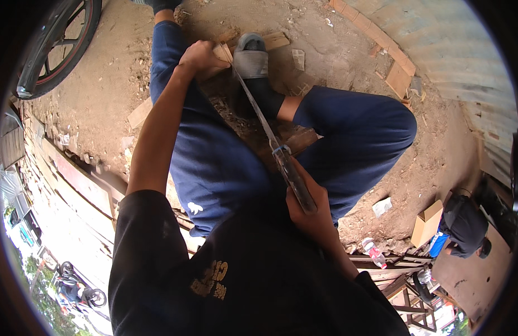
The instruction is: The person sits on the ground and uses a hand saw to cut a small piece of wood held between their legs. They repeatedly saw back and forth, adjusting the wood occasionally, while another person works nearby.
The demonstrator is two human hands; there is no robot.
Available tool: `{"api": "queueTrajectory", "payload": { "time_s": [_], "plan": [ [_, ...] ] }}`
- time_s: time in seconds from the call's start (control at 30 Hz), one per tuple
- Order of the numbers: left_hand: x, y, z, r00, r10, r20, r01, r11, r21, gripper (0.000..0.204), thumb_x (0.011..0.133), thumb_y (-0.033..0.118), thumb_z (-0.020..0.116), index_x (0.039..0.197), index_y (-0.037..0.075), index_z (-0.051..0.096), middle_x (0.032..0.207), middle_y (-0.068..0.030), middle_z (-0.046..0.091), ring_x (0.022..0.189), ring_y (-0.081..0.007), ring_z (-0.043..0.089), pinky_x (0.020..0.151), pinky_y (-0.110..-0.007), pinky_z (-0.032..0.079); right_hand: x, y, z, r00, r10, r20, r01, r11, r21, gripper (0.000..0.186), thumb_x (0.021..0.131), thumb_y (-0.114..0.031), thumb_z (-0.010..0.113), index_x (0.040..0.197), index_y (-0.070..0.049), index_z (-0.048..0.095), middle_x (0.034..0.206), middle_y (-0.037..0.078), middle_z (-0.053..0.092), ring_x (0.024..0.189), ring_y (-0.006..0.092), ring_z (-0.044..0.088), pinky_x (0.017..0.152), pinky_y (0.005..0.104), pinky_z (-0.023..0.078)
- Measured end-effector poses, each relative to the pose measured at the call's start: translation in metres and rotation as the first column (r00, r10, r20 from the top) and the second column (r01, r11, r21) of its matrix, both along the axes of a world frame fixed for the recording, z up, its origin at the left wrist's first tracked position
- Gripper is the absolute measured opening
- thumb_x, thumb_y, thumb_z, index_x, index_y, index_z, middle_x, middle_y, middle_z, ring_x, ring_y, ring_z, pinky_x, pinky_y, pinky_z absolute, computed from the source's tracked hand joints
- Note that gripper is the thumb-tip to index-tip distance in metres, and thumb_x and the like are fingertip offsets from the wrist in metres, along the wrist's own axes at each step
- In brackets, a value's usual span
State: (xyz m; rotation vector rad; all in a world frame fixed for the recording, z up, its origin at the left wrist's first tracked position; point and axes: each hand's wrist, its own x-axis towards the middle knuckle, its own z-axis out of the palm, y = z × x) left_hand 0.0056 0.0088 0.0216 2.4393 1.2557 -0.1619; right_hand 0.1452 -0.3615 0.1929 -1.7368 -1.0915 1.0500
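This looks like a rough outdoor work yard — bare dirt ground (122, 61), scattered wood scraps (140, 113), a corrugated metal wall (452, 53), and a motorbike (75, 288) parked in sunlight.

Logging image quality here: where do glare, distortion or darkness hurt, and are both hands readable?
Head view: strong light washes out the lower left around the parked motorcycle; head view: the corrugated sheet bows along the rim; head view: the black shirt shows little detail; head view: left hand, right hand and long-bladed tool read clearly enough.

Left head-worn fisheye; looks down past close torso (270, 274) to ground (122, 61) farther off.
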Motion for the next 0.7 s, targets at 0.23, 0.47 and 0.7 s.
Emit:
{"api": "queueTrajectory", "payload": {
  "time_s": [0.23,0.47,0.7],
  "plan": [
    [-0.004,0.001,-0.012,1.0,-0.022,0.003,0.022,0.997,-0.077,0.079,0.058,0.061,0.081,0.105,0.0,0.071,0.106,-0.023,0.07,0.104,-0.0371,0.066,0.094,-0.043,0.052,-0.005,0.025,0.0,1.0,0.024,0.011,-0.022,0.995,-0.095,0.06,0.082,0.004,0.055,0.141,0.001,0.044,0.105,0.028,0.066,0.092,0.042,0.067,0.076,0.041,0.054],
    [0.005,0.009,0.0,0.989,-0.099,-0.11,0.087,0.991,-0.105,0.075,0.06,0.052,0.082,0.114,0.001,0.067,0.105,-0.0251,0.069,0.102,-0.0384,0.066,0.092,-0.044,0.053,-0.003,0.023,0.002,1.0,0.018,0.02,-0.015,0.991,-0.13,0.06,0.083,0.004,0.055,0.141,-0.001,0.044,0.105,0.028,0.066,0.093,0.0418,0.067,0.075,0.0397,0.054],
    [0.003,0.0,-0.002,0.987,-0.048,-0.151,0.062,0.994,0.088,0.096,0.058,0.076,0.075,0.112,-0.002,0.061,0.109,-0.021,0.067,0.107,-0.0362,0.065,0.091,-0.044,0.053,-0.008,0.036,-0.002,0.995,-0.031,-0.094,0.017,0.989,-0.145,0.058,0.082,0.004,0.056,0.14,0.001,0.046,0.098,0.026,0.066,0.089,0.0376,0.07,0.075,0.036,0.053]
  ]
}}
